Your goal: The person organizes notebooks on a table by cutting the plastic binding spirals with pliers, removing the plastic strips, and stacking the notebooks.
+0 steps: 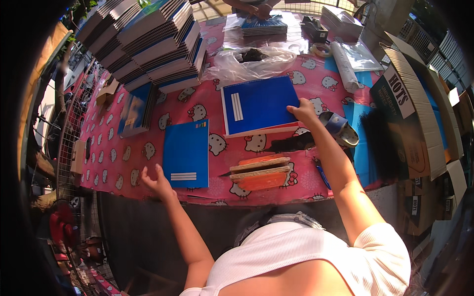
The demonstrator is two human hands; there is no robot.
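Note:
My right hand (304,112) grips the right edge of a dark blue notebook (264,101) with white label lines, its thumb on the cover. Beneath that notebook, white and red edges show along its near side. My left hand (159,184) is open, fingers apart and holding nothing, beside the lower left corner of a lighter blue notebook (186,153). That one lies flat on the pink table cover (217,197). Between the notebooks and my body sit two worn, orange-faced blocks (260,172), close together.
Tall stacks of notebooks (153,44) rise at the far left. A clear plastic bag (256,64) holds something dark. At right stand a roll of plastic (344,69), a blue-grey clog (340,129) and an open cardboard box (410,108). Across the table, another person's hands (262,11) touch more notebooks.

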